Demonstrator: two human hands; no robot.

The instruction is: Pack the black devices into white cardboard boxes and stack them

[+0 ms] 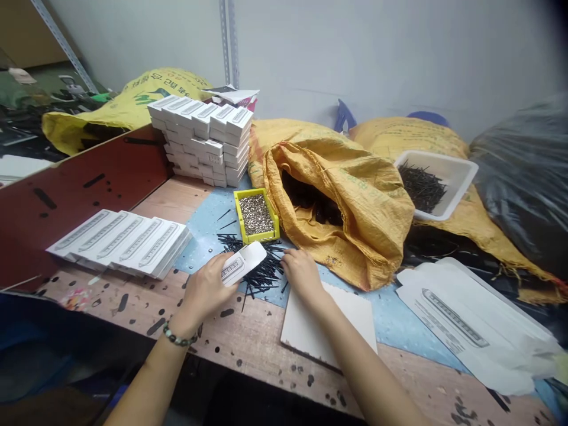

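My left hand is closed around a small white printed box with its end flap open, held just over a pile of thin black pins on the blue mat. My right hand rests palm down at the right edge of that pile, fingers curled onto the pins; what they pinch is hidden. Behind the pile stands a small yellow tray full of tiny metal parts.
A row of filled white boxes lies at left, a tall stack of white boxes stands at the back. An open yellow sack, a white tub of black pins and flat unfolded boxes lie right. A white card lies under my right forearm.
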